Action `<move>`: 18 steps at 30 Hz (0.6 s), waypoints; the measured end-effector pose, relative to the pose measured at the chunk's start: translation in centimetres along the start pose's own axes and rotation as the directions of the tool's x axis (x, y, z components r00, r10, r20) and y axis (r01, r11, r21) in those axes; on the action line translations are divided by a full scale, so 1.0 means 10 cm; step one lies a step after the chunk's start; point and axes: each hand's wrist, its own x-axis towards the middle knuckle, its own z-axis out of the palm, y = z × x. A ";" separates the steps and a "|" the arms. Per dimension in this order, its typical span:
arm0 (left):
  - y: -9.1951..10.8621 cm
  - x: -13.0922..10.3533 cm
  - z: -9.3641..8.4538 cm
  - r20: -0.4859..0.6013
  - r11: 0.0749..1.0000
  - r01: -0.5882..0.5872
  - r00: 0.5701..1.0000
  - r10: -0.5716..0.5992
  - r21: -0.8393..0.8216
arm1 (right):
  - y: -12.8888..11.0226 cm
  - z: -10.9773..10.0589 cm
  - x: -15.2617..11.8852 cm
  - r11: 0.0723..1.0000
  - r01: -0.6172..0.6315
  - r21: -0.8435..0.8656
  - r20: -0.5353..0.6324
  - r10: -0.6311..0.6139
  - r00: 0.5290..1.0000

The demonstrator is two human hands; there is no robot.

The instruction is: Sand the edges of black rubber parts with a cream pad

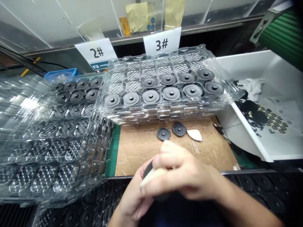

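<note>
Low in the middle, my left hand (136, 192) is wrapped round a dark disc (148, 169), which my fingers partly hide. My right hand (177, 170) is closed over it and pinches a cream-white flat piece (153, 176) against the disc. Just beyond my hands, a round black disc (163, 134) and a second black disc (179, 129) lie on a brown cardboard sheet (134, 151). A white pointed piece (194, 135) rests beside the second disc.
Behind the cardboard stands a stack of clear trays (142, 110) with dark discs in its front rows. More clear trays (54, 142) fill the left side. At the right is a white bin (251, 132) with black scraps. Paper signs (162, 42) hang behind.
</note>
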 end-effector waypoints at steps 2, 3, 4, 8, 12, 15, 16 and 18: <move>0.02 -0.03 -0.01 0.019 0.998 -0.012 1.000 0.013 -0.055 | 0.13 -0.01 -0.04 0.990 -0.133 0.037 -0.042 0.135 0.990; 0.02 -0.05 -0.02 0.027 0.996 -0.010 1.000 0.012 -0.093 | 0.17 0.01 -0.10 0.964 -0.262 0.049 -0.093 0.265 0.960; 0.03 -0.06 -0.03 0.033 0.992 -0.002 0.999 0.006 -0.128 | 0.21 0.05 -0.19 0.919 -0.386 0.081 -0.151 0.394 0.907; 0.05 -0.07 -0.04 0.019 0.986 0.039 0.999 -0.036 -0.160 | 0.25 0.35 -0.66 0.684 -0.681 0.259 -0.125 0.723 0.679; 0.09 -0.05 0.04 -0.006 0.988 0.090 0.996 -0.091 -0.126 | 0.26 0.58 -0.99 0.566 -0.772 0.288 0.030 0.801 0.598; 0.09 -0.05 0.10 0.014 0.987 0.112 0.994 -0.111 -0.114 | 0.19 0.45 -0.94 0.523 -0.794 0.309 -0.060 0.844 0.533; 0.08 -0.05 0.12 0.024 0.987 0.115 0.993 -0.113 -0.113 | 0.14 0.36 -0.86 0.537 -0.784 0.310 -0.139 0.842 0.521; 0.04 -0.04 0.14 0.029 0.990 0.105 0.994 -0.102 -0.094 | 0.00 0.17 -0.65 0.678 -0.684 0.267 -0.290 0.734 0.614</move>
